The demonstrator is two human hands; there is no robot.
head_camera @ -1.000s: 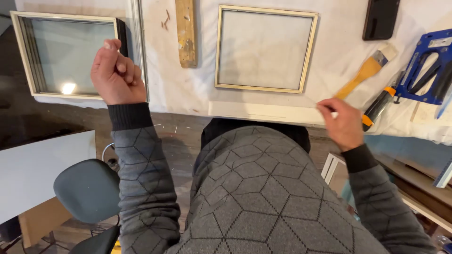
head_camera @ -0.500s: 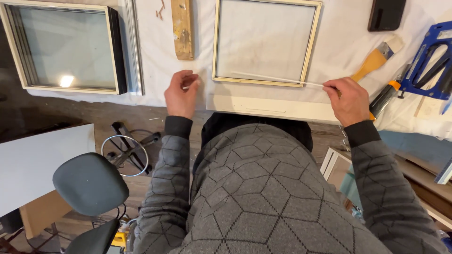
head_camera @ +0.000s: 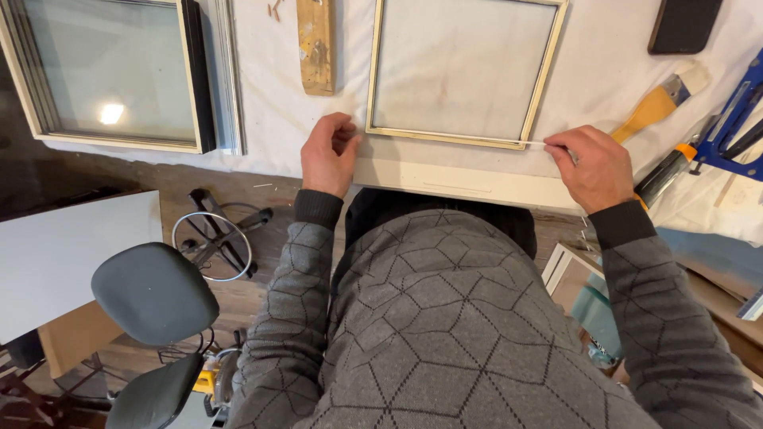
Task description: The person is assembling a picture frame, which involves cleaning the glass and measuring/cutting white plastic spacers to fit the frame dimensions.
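White cloth covers the table (head_camera: 270, 119), where the left hand (head_camera: 327, 155) and right hand (head_camera: 592, 167) pinch a thin strip (head_camera: 477, 140) taut along the square frame's (head_camera: 465, 71) six-o'clock edge, apparently lining it up.

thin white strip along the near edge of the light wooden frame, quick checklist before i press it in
1. Left hand grips one end of the thin white strip at the frame's near left corner: ok.
2. Right hand pinches the other end, past the right corner: ok.
3. Strip straight along the near rail of the square light wooden frame: ok.
4. Strip seated against the rail: cannot tell.
5. Frame lies flat on the white table cover: ok.
6. Yellow-handled paintbrush apart from the strip: ok.
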